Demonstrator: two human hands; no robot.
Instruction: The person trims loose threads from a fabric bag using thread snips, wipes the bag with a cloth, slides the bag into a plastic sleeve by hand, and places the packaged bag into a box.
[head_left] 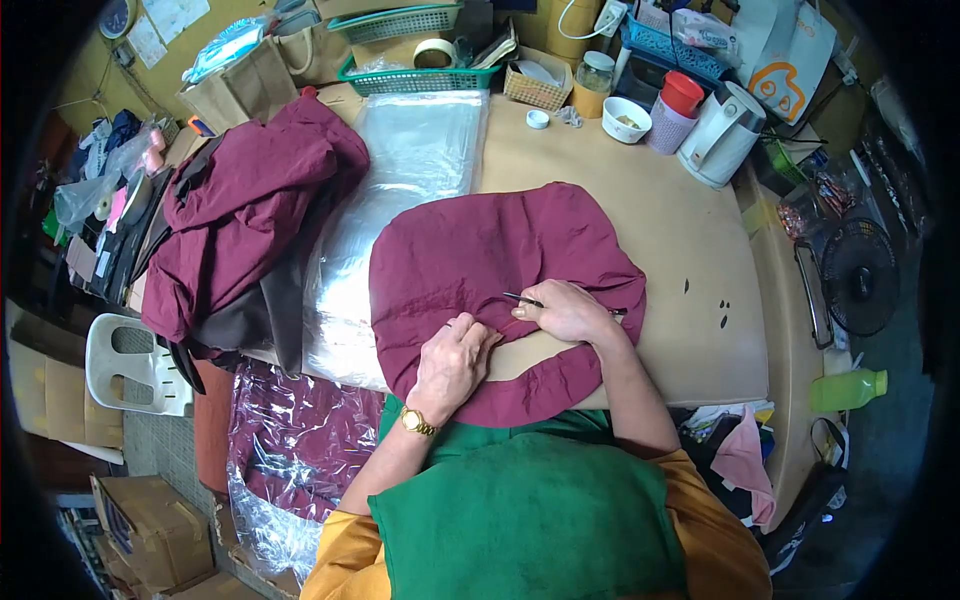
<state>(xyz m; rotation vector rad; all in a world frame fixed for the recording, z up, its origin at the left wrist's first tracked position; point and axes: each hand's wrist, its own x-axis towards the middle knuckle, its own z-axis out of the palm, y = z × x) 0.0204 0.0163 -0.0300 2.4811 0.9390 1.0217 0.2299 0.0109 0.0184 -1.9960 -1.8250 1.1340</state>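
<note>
A rounded orange mark stands out on the pale bag (790, 70) at two o'clock. The maroon cloth (450, 250) lies mid-worktop (700, 230), soft and puckered, rounded in outline, a gap towards six o'clock baring the smooth tan surface. Clear, shiny plastic sheets (420, 140) run along its nine o'clock side and up to eleven; beyond them, at ten, I see a crumpled heap of maroon and dark fabric (260, 180). The left hand (450, 365), a gold watch (417, 421) at its wrist, has its fingers curled shut, bunched on the cloth beside the gap. The right hand (570, 312) closes its fingers around a slim dark tool (520, 299), whose free end points roughly to nine, over the cloth.
</note>
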